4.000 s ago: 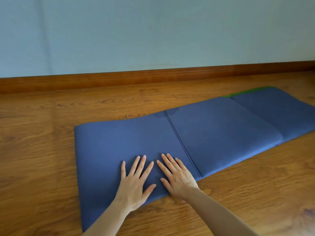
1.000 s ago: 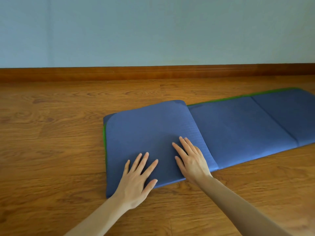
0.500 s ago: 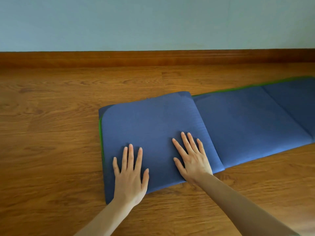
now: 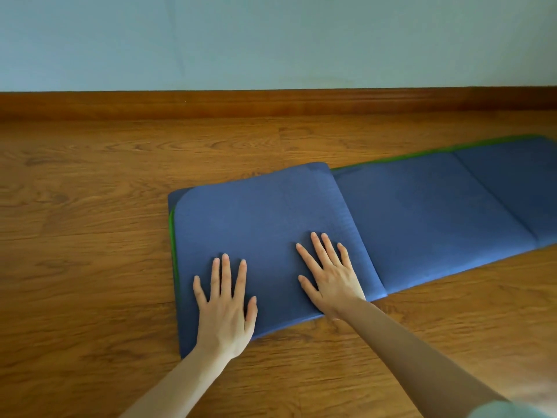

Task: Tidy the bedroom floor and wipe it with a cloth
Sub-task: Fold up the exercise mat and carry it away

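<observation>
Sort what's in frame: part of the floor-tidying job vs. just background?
Part of the job:
blue mat, end panel folded over
left hand, flat on the fold
right hand, flat on the fold
wooden floor

Background:
skirting board
pale wall
No cloth visible.

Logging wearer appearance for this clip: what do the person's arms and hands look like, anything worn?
Both forearms are bare. No rings, watch or gloves show on the left hand or right hand. A pale grey-green sleeve edge shows at the right upper arm.
</observation>
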`<state>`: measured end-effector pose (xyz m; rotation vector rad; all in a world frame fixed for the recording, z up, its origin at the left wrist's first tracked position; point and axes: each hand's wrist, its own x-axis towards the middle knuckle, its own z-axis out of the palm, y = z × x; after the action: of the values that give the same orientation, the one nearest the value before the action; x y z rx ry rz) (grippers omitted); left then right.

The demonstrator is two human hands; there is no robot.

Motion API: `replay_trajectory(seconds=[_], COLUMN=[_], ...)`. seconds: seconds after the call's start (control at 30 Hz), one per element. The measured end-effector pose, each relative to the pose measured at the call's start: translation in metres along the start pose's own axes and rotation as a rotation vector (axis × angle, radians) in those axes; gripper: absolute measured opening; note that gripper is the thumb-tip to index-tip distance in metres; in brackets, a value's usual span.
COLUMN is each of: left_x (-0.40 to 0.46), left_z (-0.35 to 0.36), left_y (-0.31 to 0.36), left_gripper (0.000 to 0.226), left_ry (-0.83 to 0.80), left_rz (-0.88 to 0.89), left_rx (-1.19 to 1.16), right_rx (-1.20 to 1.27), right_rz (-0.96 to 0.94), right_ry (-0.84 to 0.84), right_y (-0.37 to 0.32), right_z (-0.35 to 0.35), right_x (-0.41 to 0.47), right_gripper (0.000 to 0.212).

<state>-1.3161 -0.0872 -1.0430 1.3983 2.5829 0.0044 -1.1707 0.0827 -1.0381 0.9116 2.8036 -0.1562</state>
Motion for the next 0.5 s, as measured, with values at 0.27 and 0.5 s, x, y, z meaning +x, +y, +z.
replay_trajectory(seconds=[0.27,0.5], left_x=[-0.007,0.012], left_z=[-0.036,-0.057], left_y=[0.004,0.078], left_gripper=[0.064,0.072], left_ry=[0.036,0.073], left_rz=[0.182,0.396], left_rx=[-0.003,0.033], right_rx=[0.457,0.918], right_rz=[0.157,0.754], right_ry=[0.232,0.293], right_y=[0.033,0.069], right_z=[-0.053,-0.054], right_x=[-0.027,-0.055], right_gripper=[0.054,0.071])
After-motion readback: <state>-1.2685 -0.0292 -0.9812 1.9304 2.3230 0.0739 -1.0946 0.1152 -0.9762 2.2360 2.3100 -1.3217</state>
